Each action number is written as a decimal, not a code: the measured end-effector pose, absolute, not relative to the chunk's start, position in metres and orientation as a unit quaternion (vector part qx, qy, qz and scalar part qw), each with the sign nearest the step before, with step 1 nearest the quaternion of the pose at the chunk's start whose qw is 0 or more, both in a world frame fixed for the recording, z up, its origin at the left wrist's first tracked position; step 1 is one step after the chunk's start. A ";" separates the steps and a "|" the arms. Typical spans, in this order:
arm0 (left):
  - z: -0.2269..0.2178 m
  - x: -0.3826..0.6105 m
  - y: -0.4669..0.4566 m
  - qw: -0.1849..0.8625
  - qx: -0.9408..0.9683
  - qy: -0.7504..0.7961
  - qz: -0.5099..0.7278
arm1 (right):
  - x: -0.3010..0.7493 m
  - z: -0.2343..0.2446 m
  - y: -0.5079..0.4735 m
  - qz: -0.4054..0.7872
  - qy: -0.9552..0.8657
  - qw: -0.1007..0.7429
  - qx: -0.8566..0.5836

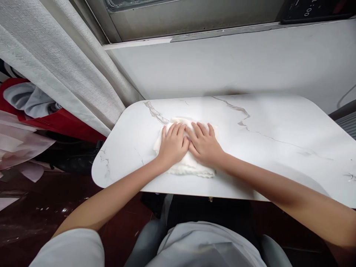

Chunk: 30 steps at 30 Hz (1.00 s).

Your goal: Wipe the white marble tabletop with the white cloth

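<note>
A white cloth [191, 168] lies on the white marble-patterned table [272, 122], left of its middle. My left hand [172, 142] rests palm down on the left part of the cloth, fingers stretched forward. Beside it my right hand [204, 142] presses flat on the right part, its fingers spread. The thumbs of both hands meet or nearly meet over the middle of the cloth. Its rear edge shows just beyond the fingertips, and its front edge comes close to the table's near side. Much of the cloth is hidden under my hands.
A grey-white curtain [72, 63] hangs at the left, touching or close to the table's corner. Behind it a red bag [66, 124] holds grey cloth. On the ledge at the back right stands a dark timer display [308, 11]. A white wall panel [222, 63] rises behind the table.
</note>
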<state>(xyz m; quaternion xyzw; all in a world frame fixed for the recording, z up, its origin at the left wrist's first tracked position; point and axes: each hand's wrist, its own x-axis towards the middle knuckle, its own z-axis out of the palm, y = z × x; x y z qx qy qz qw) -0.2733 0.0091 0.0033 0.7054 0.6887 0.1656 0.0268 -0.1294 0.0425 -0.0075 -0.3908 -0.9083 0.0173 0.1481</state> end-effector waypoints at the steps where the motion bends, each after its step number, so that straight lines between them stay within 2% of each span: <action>1: 0.003 -0.274 0.020 0.024 0.701 0.691 0.175 | -0.133 -0.007 0.053 0.015 -0.906 0.144 -0.397; 10: 0.001 -0.298 0.104 0.024 0.678 0.698 0.230 | -0.179 -0.002 0.125 -0.008 -0.874 0.110 -0.473; 19: -0.005 -0.298 0.164 0.018 0.648 0.716 0.258 | -0.189 -0.007 0.190 0.113 -0.833 0.177 -0.512; 24: -0.006 -0.284 0.186 0.012 0.643 0.721 0.259 | -0.174 -0.013 0.211 0.088 -0.834 0.207 -0.505; 30: -0.004 -0.262 0.204 0.008 0.659 0.709 0.252 | -0.151 -0.010 0.227 0.052 -0.833 0.187 -0.518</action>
